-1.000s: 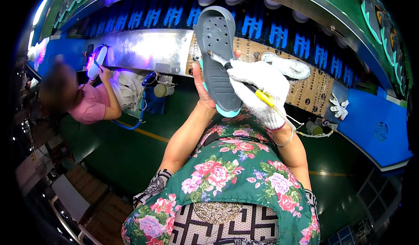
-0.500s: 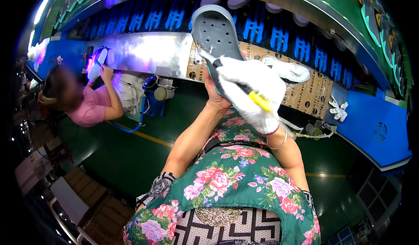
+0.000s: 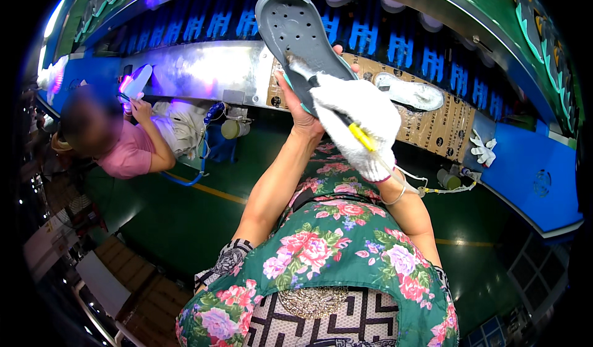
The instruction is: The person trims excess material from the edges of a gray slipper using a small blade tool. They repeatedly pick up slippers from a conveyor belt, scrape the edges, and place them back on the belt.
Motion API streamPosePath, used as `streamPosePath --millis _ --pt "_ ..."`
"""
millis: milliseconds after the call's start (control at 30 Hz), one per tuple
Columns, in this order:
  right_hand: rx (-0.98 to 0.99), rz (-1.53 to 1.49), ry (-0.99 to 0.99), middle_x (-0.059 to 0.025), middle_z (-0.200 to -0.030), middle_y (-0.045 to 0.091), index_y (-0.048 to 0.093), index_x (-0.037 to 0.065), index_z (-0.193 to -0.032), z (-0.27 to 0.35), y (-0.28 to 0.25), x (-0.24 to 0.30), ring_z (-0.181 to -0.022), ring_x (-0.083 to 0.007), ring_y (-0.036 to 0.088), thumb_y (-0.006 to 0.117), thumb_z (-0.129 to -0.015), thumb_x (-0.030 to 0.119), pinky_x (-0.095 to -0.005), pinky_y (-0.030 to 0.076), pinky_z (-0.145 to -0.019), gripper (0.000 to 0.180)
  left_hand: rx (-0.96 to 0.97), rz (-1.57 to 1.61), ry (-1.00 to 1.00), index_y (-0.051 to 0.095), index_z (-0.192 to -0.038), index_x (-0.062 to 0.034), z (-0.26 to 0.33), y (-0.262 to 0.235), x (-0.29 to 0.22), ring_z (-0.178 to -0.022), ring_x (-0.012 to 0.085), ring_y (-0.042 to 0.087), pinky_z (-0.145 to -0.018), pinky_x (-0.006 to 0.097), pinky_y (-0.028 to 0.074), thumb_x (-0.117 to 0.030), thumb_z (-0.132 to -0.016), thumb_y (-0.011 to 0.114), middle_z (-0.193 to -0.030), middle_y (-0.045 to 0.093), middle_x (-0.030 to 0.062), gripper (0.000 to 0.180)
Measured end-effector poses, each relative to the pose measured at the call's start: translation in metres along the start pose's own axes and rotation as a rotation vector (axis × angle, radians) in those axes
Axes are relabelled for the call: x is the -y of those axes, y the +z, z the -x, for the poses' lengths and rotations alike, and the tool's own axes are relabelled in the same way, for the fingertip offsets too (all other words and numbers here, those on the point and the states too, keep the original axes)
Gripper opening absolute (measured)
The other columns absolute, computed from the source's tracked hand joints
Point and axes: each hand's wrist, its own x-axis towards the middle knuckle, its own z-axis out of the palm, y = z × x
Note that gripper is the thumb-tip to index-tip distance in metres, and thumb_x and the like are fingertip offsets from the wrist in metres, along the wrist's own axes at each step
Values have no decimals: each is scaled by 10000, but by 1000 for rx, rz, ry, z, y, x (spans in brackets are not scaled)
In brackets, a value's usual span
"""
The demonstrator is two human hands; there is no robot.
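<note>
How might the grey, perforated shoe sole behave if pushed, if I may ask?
The shoe sole seems stiff, as its wide end juts past the bare left hand without sagging. It may be light, as only that hand appears to hold it.

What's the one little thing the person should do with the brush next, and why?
I'd say slide the brush gently along the grey sole. The gloved right hand holds the brush with its tip at or very near the sole's surface, and the bare left hand supports the sole, so a short stroke seems easy.
</note>
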Motion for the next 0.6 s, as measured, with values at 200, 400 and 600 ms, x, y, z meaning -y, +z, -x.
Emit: streamPosePath --millis 200,400,600 --pt "-332 -630 359 -58 -1031 756 764 82 -1059 19 25 -9 -981 -213 710 778 -810 65 -342 532 -905 250 54 -9 2 397 -1489 -87 -12 1 2 -1254 363 517 -1029 662 436 -854 -819 460 -1430 498 127 1020" --pt "-164 -290 101 -87 -1020 757 764 54 -1032 -1 14 4 -931 -192 713 763 -815 12 -319 544 -867 221 184 14 -67 384 -1498 -72 -19 -13 -3 -1276 369 518 -1045 662 428 -822 -836 475 -1443 498 131 1005" --pt "-249 -51 -26 -92 -1015 757 761 59 -1032 8 4 -12 -890 -210 718 770 -796 3 -324 551 -810 242 39 75 -35 373 -1493 -57 -16 -8 1 -1243 388 546 -1023 647 457 -867 -797 466 -1385 529 193 1072"
